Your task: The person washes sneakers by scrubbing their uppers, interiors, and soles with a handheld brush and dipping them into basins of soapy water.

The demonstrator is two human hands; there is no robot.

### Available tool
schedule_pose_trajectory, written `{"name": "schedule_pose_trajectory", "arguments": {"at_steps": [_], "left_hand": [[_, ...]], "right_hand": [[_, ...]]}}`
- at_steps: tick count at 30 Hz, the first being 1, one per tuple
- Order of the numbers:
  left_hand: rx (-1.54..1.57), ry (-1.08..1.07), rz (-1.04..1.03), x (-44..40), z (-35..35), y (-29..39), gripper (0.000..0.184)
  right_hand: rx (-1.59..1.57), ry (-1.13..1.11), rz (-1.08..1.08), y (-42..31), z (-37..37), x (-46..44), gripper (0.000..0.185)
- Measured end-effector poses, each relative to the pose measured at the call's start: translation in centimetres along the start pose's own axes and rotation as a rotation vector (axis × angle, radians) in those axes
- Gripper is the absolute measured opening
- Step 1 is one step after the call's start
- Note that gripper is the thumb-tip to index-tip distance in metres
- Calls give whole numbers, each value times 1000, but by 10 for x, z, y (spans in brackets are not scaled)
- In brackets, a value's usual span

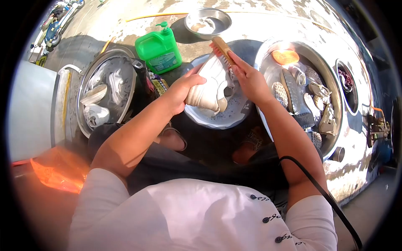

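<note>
My left hand (187,90) grips a white sneaker (207,85), its fingers wrapped round the side. In my right hand (250,79) is a wooden-handled scrub brush (223,49), its reddish bristles against the upper end of the shoe. Both are held above a pale basin (205,120) with sudsy, dark-looking water. My right fingers close round the brush's near end; part of the shoe behind them is hidden.
Left, a metal tub (133,90) holds several white shoes. Right, a large metal tub (336,140) is filled with shoes and an orange brush (285,57). A green pump jug (161,47) and a small metal bowl (228,26) stand ahead. A black cable (312,180) crosses my right arm.
</note>
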State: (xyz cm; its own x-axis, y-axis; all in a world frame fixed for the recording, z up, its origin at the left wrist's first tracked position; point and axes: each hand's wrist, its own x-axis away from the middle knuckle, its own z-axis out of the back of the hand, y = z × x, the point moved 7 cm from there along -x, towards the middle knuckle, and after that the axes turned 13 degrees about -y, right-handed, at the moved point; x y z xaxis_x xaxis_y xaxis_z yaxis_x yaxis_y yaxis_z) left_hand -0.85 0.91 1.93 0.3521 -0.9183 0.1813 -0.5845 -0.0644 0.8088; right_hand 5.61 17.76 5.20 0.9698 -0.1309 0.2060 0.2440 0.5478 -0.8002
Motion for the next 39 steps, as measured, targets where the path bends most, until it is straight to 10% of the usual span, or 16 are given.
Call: {"name": "schedule_pose_trajectory", "arguments": {"at_steps": [6,13,21,28,35,39], "left_hand": [[-116,-86,58,4,-6,-8,77],[-33,125,53,7,32,-8,75],[-307,-34,26,9,6,-10,79],[-148,122,62,15,39,-8,77],[-321,-90,-18,15,2,-4,77],[30,-42,-66,14,8,7,75]], "right_hand": [[-53,78,-154,60,12,-22,47],[-49,-14,277,-28,-57,11,43],[-207,112,-128,40,-5,-27,46],[-101,-39,244,-31,-78,12,45],[-323,161,-154,45,-3,-26,46],[-281,103,190,-6,-41,0,46]]}}
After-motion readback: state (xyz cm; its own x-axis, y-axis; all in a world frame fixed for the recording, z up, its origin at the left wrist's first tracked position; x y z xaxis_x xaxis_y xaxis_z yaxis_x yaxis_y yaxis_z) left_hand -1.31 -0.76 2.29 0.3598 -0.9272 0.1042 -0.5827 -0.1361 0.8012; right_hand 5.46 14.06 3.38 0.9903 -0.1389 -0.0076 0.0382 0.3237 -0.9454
